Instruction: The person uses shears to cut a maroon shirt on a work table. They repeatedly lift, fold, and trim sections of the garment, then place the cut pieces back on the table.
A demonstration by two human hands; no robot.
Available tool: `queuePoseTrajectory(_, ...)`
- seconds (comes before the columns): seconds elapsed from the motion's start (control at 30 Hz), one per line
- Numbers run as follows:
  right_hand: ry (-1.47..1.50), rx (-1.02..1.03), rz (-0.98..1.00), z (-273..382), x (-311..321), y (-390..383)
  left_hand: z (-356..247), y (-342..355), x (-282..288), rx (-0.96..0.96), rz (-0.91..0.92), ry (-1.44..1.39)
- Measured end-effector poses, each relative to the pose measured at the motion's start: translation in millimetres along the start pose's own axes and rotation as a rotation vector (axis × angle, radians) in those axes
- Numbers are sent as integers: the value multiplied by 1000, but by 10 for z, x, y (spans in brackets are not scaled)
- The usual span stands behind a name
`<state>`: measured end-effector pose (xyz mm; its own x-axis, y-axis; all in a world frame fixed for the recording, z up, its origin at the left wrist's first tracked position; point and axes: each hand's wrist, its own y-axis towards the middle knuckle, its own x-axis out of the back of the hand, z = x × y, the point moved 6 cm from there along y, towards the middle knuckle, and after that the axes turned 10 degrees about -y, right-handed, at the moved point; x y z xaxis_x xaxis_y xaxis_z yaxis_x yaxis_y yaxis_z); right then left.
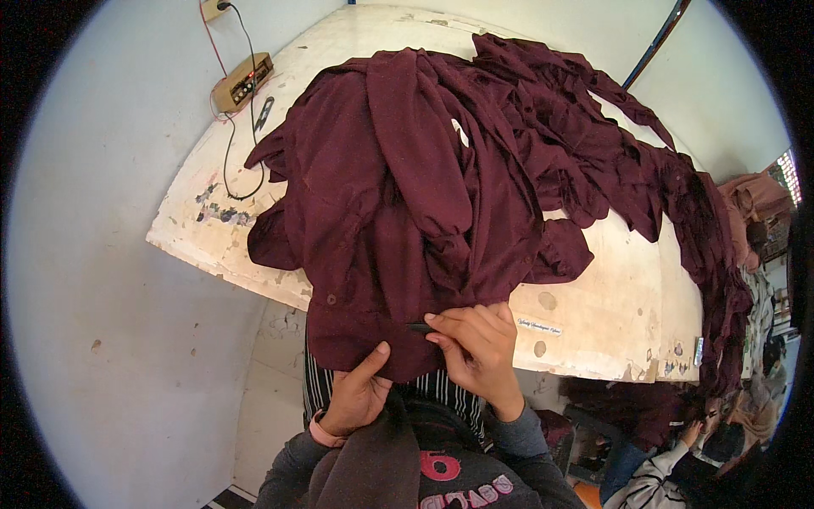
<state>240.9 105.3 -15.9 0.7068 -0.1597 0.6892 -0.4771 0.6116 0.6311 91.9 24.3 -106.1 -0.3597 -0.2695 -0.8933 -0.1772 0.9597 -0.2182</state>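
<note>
A maroon garment point(339, 195) with buttons lies spread over the near part of the table, its lower edge hanging over the front toward my lap. My left hand point(358, 400) grips that edge, thumb on top and fingers underneath. In my right hand point(475, 343) a slim black tool point(418, 326) is pinched between thumb and fingers, its tip against the cloth just above my left thumb. Its exact kind is too small to make out. A white label point(459, 132) shows among the folds farther up.
The worn pale table point(593, 322) carries more maroon garments point(585, 144) heaped to the right and draping off its right end. A brown box with lights point(243, 82), a black cable point(227, 170) and a small dark tool point(264, 113) sit far left. Another person's sleeve point(653, 479) shows lower right.
</note>
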Motion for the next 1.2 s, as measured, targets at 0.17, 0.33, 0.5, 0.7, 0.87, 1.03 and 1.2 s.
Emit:
queuePoseTrajectory(0.17, 216, -152, -61, 36, 31, 18, -15, 13, -54, 17, 23, -5)
queuePoseTrajectory(0.33, 166, -1, 18, 65, -18, -200, 18, 2, -60, 87, 1, -48)
queuePoseTrajectory(0.5, 396, -184, -204, -100, 2, -387, 26, 13, -45, 107, -20, -115)
queuePoseTrajectory(0.7, 258, -204, 37, -146, -142, -107, 102, 4, -25, 105, -28, -133)
queuePoseTrajectory(0.87, 425, -352, -258, -217, -31, -262, 109, 2, 6, 95, -27, -91)
queuePoseTrajectory(1.03, 196, -163, -58, -27, -46, -70, 116, -65, -52, 36, 41, 54)
queuePoseTrajectory(1.2, 358, -312, -258, -163, -90, -127, 141, -66, 0, 18, 53, 103)
